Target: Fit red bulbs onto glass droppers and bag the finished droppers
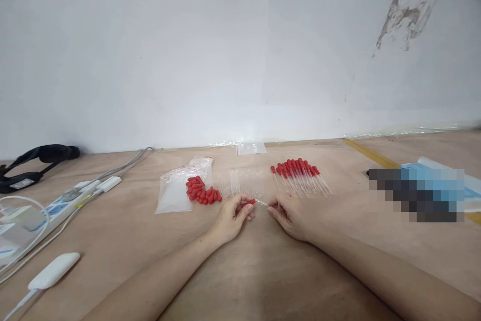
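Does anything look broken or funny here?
Yes, the wall looks damaged high on the right: a jagged patch seems peeled, with brownish marks, while the rest is mostly smooth. I see no obvious spill around the red bulbs.

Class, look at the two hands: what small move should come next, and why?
Probably a gentle push of the clear tube into the red bulb. The left hand holds the bulb and the right hand the tube, their ends meeting; how deep the tube sits cannot be seen. Nearby, the capped tubes each carry a red bulb, suggesting the pattern.
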The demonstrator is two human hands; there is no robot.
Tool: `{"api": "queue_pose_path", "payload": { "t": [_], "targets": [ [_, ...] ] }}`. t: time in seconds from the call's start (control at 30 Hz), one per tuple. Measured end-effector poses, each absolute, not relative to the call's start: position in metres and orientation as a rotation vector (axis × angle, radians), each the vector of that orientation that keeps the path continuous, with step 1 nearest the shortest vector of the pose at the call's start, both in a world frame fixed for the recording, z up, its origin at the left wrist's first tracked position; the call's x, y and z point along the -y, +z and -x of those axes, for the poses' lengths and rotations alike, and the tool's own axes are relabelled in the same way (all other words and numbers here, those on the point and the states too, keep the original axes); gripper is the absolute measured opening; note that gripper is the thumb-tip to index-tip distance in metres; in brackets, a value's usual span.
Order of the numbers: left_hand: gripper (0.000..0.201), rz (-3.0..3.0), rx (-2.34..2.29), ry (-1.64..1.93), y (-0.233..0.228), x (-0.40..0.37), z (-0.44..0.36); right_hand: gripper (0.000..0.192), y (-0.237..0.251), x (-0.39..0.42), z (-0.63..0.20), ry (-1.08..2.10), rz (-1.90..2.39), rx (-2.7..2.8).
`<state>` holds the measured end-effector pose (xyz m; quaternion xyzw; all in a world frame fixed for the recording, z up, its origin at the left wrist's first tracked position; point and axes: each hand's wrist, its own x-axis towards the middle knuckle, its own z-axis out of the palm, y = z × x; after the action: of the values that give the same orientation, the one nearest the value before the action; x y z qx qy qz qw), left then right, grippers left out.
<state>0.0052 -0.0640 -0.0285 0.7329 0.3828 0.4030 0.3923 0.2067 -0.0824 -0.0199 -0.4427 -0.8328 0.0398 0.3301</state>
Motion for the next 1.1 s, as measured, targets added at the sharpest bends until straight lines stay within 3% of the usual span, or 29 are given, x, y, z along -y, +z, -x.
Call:
{"api": "queue_pose_path", "payload": {
  "t": [0.33,0.8,1.1],
  "targets": [
    [0.026,-1.698,-0.927,1.062,-0.032,0.064,-0.004,0.017,-0.027,0.081,-0.201,0.413,1.124,2.046],
    [0.023,-2.064,-1.05,0.843,-0.027,0.074,0.001,0.023,-0.008,0.083,-0.211,0.035,1.092,2.392],
    [0.022,-2.154,-1.032,0.85,-0.025,0.078,0.001,0.025,-0.002,0.092,-0.195,0.013,1.155,2.444]
  ]
}}
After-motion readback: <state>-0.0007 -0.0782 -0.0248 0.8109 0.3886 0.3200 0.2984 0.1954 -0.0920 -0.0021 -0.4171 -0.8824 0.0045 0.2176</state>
